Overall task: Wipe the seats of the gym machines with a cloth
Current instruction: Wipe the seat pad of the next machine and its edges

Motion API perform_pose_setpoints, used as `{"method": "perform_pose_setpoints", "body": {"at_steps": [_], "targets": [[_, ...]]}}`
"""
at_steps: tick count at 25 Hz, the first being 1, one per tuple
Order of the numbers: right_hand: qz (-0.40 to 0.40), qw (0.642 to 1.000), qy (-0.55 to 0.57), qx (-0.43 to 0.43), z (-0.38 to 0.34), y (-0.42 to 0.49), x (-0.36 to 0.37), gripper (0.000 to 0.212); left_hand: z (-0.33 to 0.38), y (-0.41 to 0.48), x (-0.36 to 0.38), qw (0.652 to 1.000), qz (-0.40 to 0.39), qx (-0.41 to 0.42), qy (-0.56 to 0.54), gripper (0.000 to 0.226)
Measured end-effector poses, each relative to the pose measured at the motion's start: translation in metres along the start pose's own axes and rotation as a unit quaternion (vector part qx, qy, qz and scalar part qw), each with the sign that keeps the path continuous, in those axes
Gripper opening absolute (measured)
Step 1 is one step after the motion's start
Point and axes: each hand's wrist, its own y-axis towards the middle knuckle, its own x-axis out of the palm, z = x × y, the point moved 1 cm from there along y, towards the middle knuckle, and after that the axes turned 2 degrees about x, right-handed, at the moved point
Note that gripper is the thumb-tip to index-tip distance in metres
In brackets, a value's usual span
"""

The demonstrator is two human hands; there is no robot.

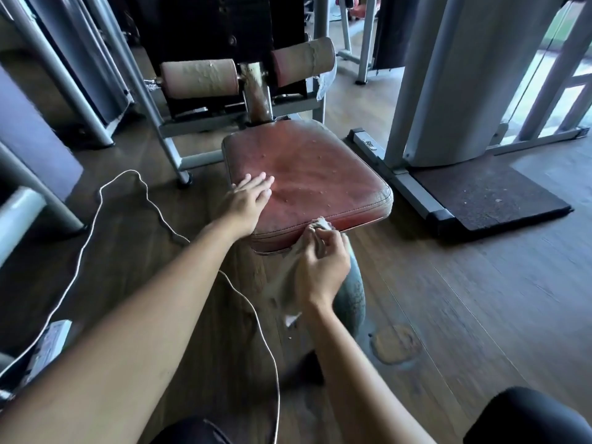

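Both bare forearms reach forward. The left hand (248,203) lies flat, palm down, fingers straight and slightly spread. The right hand (320,267) curls its fingers around a cloth (322,224).

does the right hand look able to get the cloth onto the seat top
Probably yes: the right hand grips the cloth at the seat's front edge; only the left hand rests on top, at the left.
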Motion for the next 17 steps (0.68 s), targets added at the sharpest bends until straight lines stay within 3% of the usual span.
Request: {"method": "perform_pose_setpoints", "body": {"at_steps": [5, 8, 9, 11, 13, 17], "targets": [[-0.021, 0.995, -0.034, -0.089, -0.04, 0.071, -0.049, 0.01, 0.003, 0.0, -0.001, 1.0, 0.0, -0.014, -0.003, 0.044], [-0.109, 0.982, -0.105, -0.117, -0.071, 0.115, -0.036, 0.023, 0.0, 0.001, -0.002, 1.0, -0.008, -0.017, -0.003, 0.045], [-0.173, 0.962, -0.155, -0.145, -0.078, 0.127, -0.026, 0.027, 0.001, 0.002, -0.003, 1.0, -0.014, -0.019, 0.003, 0.046], [-0.31, 0.876, -0.297, -0.219, -0.079, 0.143, -0.011, 0.033, 0.002, 0.004, -0.004, 0.999, -0.031, -0.021, 0.021, 0.048], [-0.379, 0.8, -0.393, -0.247, -0.061, 0.151, -0.014, 0.043, 0.003, 0.002, -0.004, 0.999, -0.03, -0.027, 0.018, 0.048], [-0.402, 0.802, -0.382, -0.223, -0.029, 0.158, -0.039, 0.061, 0.011, -0.001, -0.005, 0.998, -0.013, -0.052, 0.014, 0.046]]}}
